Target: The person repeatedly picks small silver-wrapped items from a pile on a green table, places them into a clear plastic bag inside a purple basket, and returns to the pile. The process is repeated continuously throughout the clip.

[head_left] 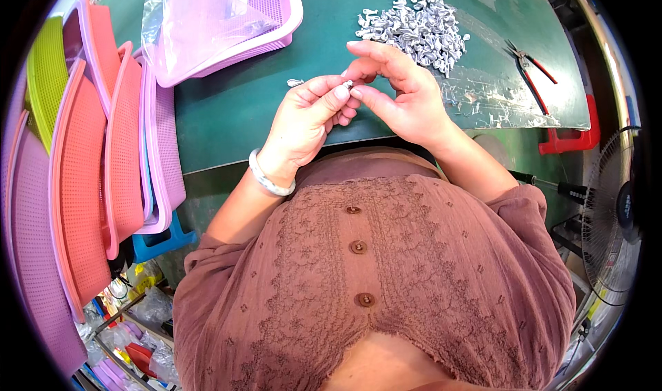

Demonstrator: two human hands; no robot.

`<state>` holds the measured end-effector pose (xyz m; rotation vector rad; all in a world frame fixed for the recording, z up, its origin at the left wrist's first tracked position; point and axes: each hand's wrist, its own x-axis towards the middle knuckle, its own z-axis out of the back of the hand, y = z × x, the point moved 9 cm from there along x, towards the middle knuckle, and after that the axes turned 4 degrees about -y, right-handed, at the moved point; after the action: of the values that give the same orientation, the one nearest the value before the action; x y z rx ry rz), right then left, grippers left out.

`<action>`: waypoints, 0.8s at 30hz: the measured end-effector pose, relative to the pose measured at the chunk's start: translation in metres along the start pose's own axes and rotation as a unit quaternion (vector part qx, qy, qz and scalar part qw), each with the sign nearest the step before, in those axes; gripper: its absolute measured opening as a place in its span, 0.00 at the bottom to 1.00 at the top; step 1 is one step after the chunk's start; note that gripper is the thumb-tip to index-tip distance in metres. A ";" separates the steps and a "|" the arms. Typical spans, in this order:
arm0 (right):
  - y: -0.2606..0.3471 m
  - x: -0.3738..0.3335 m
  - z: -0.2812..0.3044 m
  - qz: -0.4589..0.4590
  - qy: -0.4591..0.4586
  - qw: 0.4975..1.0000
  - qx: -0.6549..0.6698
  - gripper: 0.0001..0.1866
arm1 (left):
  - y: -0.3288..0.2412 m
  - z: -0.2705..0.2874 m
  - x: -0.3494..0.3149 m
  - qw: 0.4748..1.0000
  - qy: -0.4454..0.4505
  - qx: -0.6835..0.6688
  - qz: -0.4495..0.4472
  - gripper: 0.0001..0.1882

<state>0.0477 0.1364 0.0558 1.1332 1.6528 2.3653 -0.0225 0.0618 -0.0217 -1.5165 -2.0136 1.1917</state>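
Over the near edge of the green table (227,125), my left hand (307,112) pinches a small grey-white piece (348,85) between thumb and fingers. My right hand (407,94) meets it there, thumb and a fingertip at the same piece, its other fingers stretched out. The piece is too small to name. A heap of similar small grey-white curled pieces (420,32) lies beyond my right hand. One loose piece (295,83) rests on the table beside my left hand.
A purple mesh basket (283,39) with a clear plastic bag (200,25) stands at the far left. Stacked coloured baskets (79,184) fill the left side. Red-handled pliers (531,81) lie at the right, near a red stool (576,132) and a fan (607,212).
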 end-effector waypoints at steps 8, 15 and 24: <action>0.009 0.000 0.001 0.046 0.004 0.997 -0.053 0.26 | 0.000 0.000 0.000 0.999 0.010 0.029 -0.018 0.13; 0.008 -0.001 0.001 0.037 0.002 0.999 -0.036 0.24 | 0.001 0.002 -0.001 0.999 -0.009 0.045 -0.009 0.11; -0.041 -0.010 -0.001 -0.234 -0.017 0.952 0.198 0.16 | -0.001 -0.003 -0.005 0.997 -0.030 0.050 0.042 0.16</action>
<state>0.0396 0.1487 0.0158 0.6962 2.1540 1.7660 -0.0192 0.0582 -0.0181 -1.5479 -1.9139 1.3662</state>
